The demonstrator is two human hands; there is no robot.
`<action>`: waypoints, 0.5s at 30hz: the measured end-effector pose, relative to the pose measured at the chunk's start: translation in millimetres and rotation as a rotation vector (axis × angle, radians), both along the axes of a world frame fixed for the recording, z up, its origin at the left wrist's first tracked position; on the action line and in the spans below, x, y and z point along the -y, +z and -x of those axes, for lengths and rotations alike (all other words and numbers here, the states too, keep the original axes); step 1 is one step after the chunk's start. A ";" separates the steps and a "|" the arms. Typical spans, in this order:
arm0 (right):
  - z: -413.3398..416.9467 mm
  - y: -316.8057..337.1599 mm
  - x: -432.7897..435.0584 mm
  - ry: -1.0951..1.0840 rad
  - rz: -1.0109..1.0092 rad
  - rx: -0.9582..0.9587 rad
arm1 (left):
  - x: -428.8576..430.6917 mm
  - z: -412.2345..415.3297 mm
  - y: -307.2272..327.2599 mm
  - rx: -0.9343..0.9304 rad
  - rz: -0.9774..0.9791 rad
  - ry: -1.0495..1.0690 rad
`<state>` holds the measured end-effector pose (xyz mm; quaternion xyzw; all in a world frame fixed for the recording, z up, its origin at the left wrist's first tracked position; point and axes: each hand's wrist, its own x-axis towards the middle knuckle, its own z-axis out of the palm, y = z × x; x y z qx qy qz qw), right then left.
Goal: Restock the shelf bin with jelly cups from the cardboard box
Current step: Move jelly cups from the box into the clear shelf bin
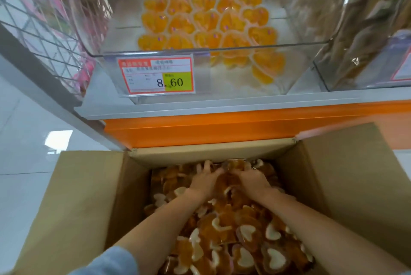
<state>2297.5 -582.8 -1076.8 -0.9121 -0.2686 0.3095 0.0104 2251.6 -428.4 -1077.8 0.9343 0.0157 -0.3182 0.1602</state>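
Both hands (205, 182) (252, 180) gather jelly cups (233, 174) inside cardboard box (73, 197)

Head camera, looking steeply down, near box (73, 197).

- Jelly cups (233, 241) in the box: amber-orange with white heart patterns.
- Cardboard box (73, 203): plain tan.
- Jelly cups in the bin (206, 19): bright orange.
- Bin (222, 49): clear.
- Price tag (156, 75): white, red border, yellow patch.
- Shelf edge (211, 128): orange.
- Sleeve (111, 263): blue.

Bright, even light above hands; clear plastic shelf bin (222, 50) shows glare, soft blur. Open brown cardboard box (77, 197) interior around hands dimmer. Edges curved, smeared.
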 end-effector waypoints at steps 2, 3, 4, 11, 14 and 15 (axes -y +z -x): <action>0.4 -1.0 -2.3 -0.070 -0.085 -0.057 | 4.9 1.7 -0.1 0.023 0.030 0.051; 2.0 0.5 -3.4 -0.108 -0.118 -0.077 | 6.5 4.4 -0.5 0.023 0.047 0.087; 3.5 0.6 -3.7 -0.142 -0.142 -0.086 | 8.2 8.0 -1.3 0.008 0.071 0.134; 10.5 18.5 4.5 -0.362 -0.296 -0.134 | 12.7 23.3 13.8 -0.014 0.265 0.359; 14.4 33.8 6.5 -0.422 -0.310 -0.187 | 10.2 26.0 33.8 -0.006 0.300 0.377; 14.3 41.3 6.9 -0.419 -0.305 -0.212 | 8.6 27.5 41.7 0.001 0.303 0.356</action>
